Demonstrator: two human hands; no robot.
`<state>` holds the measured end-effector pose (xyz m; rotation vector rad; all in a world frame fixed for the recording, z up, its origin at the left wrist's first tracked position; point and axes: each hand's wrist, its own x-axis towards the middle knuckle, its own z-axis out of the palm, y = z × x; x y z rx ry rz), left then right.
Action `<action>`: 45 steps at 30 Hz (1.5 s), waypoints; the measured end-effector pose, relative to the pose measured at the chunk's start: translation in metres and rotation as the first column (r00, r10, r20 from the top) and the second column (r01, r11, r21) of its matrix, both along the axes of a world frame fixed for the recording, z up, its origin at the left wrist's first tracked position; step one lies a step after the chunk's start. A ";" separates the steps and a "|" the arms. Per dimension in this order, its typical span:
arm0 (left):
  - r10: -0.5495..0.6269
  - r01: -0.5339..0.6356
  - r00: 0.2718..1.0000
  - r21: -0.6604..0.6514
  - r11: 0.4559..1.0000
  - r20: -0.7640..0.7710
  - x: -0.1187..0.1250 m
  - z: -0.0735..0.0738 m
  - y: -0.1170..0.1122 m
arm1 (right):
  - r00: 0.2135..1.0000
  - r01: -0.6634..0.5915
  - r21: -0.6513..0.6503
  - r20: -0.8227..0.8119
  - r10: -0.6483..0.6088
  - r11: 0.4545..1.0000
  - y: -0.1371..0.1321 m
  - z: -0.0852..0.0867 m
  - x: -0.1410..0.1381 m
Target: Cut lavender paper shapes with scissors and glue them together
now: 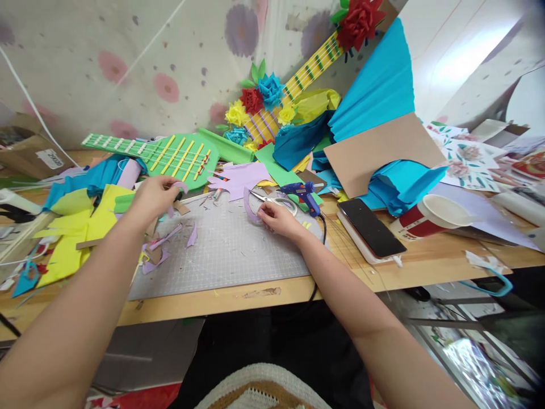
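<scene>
Fingers of the right hand (279, 218) were pinched on a curved strip of lilac paper (249, 209), which was held down on the grey cutting mat (230, 255) just left of the knuckles. Scissors (275, 199) were seen lying directly beyond this hand, almost touching the fingertips, and a blue glue gun (303, 192) was found just past them to the right, its black cord trailing back toward the table edge. Farther right of the hand, a dark phone (370, 227) was laid on a white pad, with a red paper cup (426, 218) tipped on its side beyond it.

The left hand (155, 196) was closed around a small lilac scrap (181, 186) at the mat's far left corner. Lilac and brown offcuts (164, 247) were scattered nearer the body from this hand, and yellow paper sheets (72, 238) were spread to its left. Beyond it, a green paper guitar (170, 154) was laid flat, and a larger lilac sheet (236, 179) was seen between the two hands, farther back. A brown cardboard piece (378, 150) was propped against blue folded paper (378, 85) well beyond the right hand.
</scene>
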<state>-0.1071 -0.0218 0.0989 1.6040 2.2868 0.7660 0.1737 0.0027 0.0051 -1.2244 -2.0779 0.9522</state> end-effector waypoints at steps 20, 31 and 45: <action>-0.076 0.124 0.023 0.072 0.990 0.997 0.113 -0.084 -0.006 | 0.905 -0.093 -0.255 -0.425 -0.025 0.962 0.001 -0.001 -0.002; -0.077 0.391 -0.004 0.072 0.917 0.997 0.109 -0.085 -0.003 | 0.970 0.097 0.245 -0.241 -0.037 0.965 0.000 0.003 0.003; -0.220 0.443 0.087 0.160 0.882 0.972 0.110 -0.091 -0.004 | 0.963 -0.105 0.053 -0.243 0.114 0.993 -0.003 0.008 0.005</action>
